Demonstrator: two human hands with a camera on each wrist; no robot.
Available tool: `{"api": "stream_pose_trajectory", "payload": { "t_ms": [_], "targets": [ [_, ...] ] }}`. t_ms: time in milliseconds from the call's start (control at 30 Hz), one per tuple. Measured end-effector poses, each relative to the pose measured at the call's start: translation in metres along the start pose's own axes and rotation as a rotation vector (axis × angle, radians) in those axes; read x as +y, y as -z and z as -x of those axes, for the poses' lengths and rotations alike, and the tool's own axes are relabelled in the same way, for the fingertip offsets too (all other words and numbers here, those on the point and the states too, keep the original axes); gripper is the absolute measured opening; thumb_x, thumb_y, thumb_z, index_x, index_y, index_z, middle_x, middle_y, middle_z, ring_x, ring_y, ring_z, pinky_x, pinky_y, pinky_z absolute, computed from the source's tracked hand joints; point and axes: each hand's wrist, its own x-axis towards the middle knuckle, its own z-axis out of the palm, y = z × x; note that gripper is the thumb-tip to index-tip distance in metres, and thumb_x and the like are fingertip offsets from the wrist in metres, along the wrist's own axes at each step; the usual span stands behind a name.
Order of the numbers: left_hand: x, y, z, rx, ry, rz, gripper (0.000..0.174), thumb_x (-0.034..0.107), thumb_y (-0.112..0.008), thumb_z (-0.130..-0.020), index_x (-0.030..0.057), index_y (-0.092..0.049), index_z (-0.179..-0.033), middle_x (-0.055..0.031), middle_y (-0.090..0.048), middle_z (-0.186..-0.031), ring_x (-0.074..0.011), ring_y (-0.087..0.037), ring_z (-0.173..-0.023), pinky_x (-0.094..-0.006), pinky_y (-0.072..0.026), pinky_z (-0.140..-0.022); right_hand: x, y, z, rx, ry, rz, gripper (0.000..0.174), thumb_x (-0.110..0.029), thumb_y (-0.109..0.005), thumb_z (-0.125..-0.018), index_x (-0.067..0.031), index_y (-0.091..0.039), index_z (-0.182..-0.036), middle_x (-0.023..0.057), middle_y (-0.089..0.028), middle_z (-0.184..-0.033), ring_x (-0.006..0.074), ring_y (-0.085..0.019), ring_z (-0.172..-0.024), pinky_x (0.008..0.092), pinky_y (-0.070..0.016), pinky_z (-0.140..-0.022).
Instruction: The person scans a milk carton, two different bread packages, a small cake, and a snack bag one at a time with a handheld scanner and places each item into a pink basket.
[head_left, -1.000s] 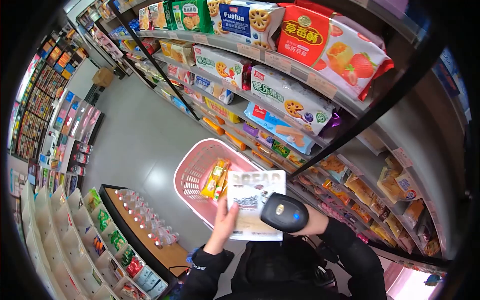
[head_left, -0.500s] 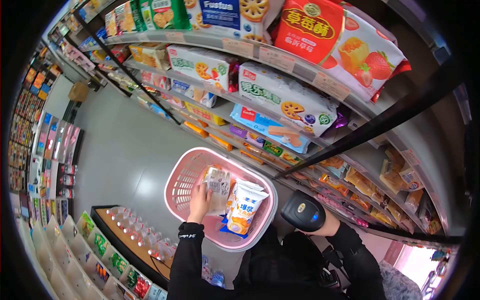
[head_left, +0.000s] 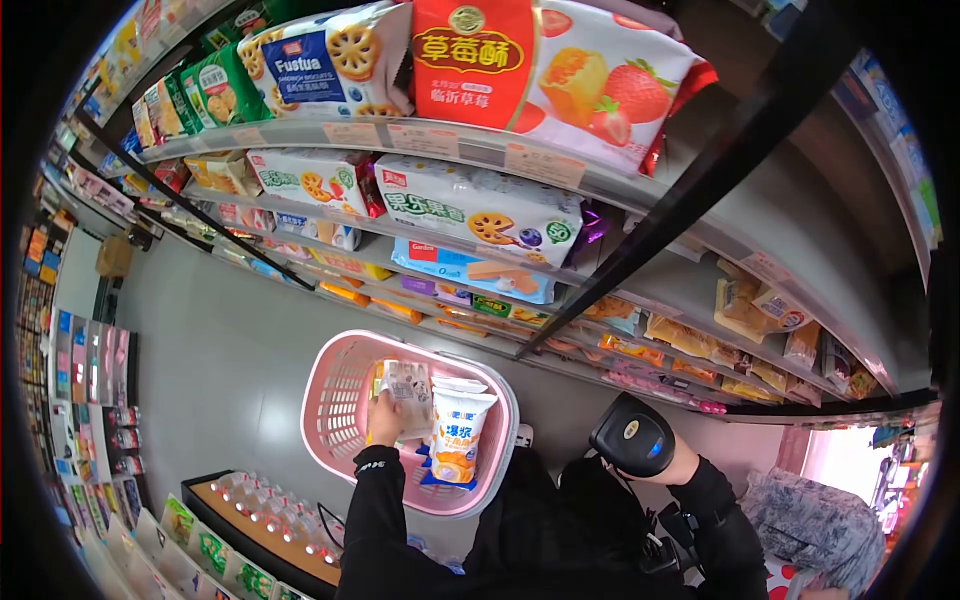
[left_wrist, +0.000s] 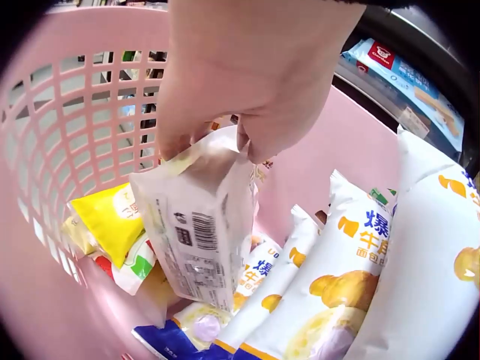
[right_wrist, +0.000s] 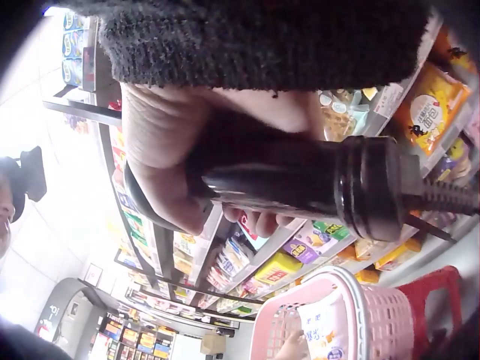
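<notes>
Barcoded packet (left_wrist: 187, 240) in the pink basket (left_wrist: 300, 180), seemingly at the placing step
Left hand (left_wrist: 255, 75) pinches its top; right hand (right_wrist: 161, 146) grips the barcode scanner (right_wrist: 285, 180) (black). Release would call for parted fingers.

Shelf labels (head_left: 545, 163) are unreadably small (the right wrist view cuts off the black cable (right_wrist: 452, 196)).

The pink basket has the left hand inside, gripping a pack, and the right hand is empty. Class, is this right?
The right hand isn't empty: the right wrist view shows it gripping a black scanner. The left hand grips a pack inside the pink basket.
</notes>
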Motion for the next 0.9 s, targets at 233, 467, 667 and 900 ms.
{"api": "stream_pose_trajectory", "payload": {
  "t_ms": [233, 467, 667, 900],
  "targets": [
    [-0.005, 0.010, 0.011, -0.033, -0.010, 0.048, 0.046, 0.012, -0.052, -0.068, -0.0048, -0.041, -0.109, -0.0271, -0.048, -0.099, -0.0393, -0.045, -0.096, -0.0409, -0.0368, -0.084, -0.046, 0.007, 0.021, 0.037, 0.109, 0.019, 0.052, -0.016, -0.069, -0.063, -0.0023, -0.047, -0.107, 0.0092, -0.054, -0.101, 0.0158, -0.050, -0.092, 0.0294, -0.0388, -0.083],
    [0.126, 0.089, 0.052, -0.388, -0.048, 0.132, 0.044, 0.021, -0.056, -0.075, 0.0004, -0.043, -0.112, -0.0200, -0.052, -0.101, -0.0270, -0.055, -0.086, -0.0335, -0.0445, -0.073, -0.045, 0.034, 0.059, 0.021, 0.188, -0.086, 0.053, -0.016, -0.069, -0.062, 0.0005, -0.046, -0.106, 0.0098, -0.055, -0.100, 0.0147, -0.050, -0.090, 0.0285, -0.0380, -0.083],
    [0.259, 0.110, 0.074, -0.519, -0.487, 0.243, 0.042, 0.020, -0.054, -0.078, 0.0015, -0.042, -0.115, -0.0174, -0.052, -0.104, -0.0260, -0.054, -0.092, -0.0311, -0.0429, -0.078, -0.038, 0.069, 0.099, 0.103, 0.286, -0.013, 0.057, -0.015, -0.069, -0.061, 0.0011, -0.044, -0.109, 0.0092, -0.054, -0.101, 0.0142, -0.050, -0.091, 0.0280, -0.0376, -0.083],
    [0.417, 0.046, 0.038, -0.170, -0.655, 0.939, 0.033, 0.006, -0.047, -0.081, -0.0027, -0.040, -0.113, -0.0116, -0.049, -0.109, -0.0182, -0.047, -0.101, -0.0274, -0.0392, -0.082, -0.019, 0.112, 0.126, 0.172, 0.299, -0.095, 0.058, -0.013, -0.069, -0.060, -0.0004, -0.044, -0.111, 0.0077, -0.054, -0.102, 0.0121, -0.049, -0.091, 0.0270, -0.0388, -0.082]
  ]
}}
